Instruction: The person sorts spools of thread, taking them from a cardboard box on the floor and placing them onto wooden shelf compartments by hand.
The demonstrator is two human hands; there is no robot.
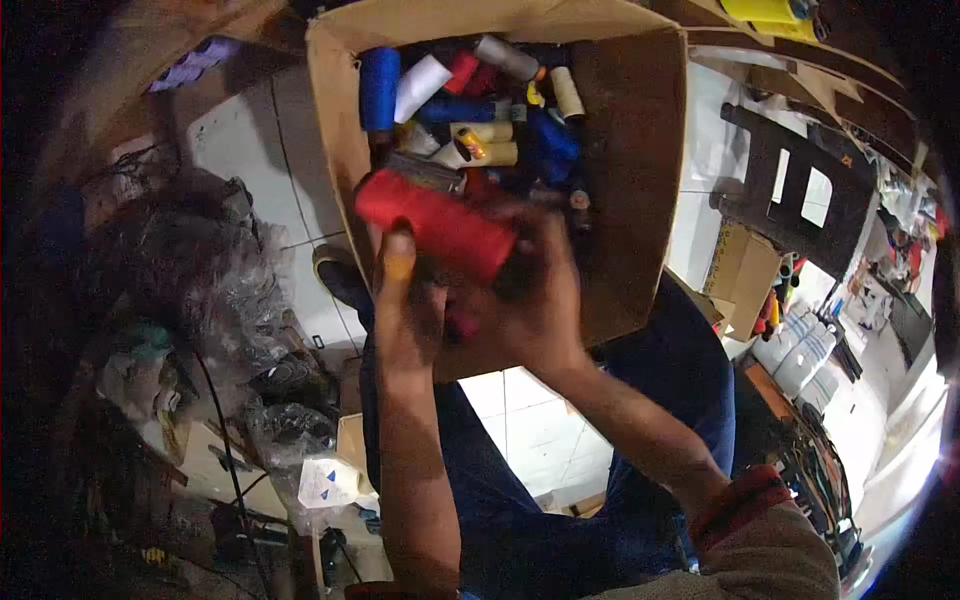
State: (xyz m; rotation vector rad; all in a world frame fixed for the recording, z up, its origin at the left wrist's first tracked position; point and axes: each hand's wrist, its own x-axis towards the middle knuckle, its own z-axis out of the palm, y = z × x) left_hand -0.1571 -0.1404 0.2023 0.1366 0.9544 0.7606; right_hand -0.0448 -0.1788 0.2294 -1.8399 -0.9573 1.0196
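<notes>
A large red spool of thread [435, 222] lies slanted between my hands, over the front part of an open cardboard box [625, 180]. My left hand [408, 290] is closed on its left part, thumb pressed along the near side. At the right end of the spool, my right hand [548, 290] curls around it; motion blurs its fingers. Deeper in the box lie several more spools, among them an upright blue spool [379, 88], a white cone [422, 88], a grey spool [507, 58] and a cream spool [567, 92].
The box sits above my knees [670, 390], over a white tiled floor [520, 410]. Clear plastic bags [240, 290] are heaped at the left. On the right are a dark slotted panel [790, 185], a smaller cardboard box [742, 275] and white wrapped bundles [795, 350].
</notes>
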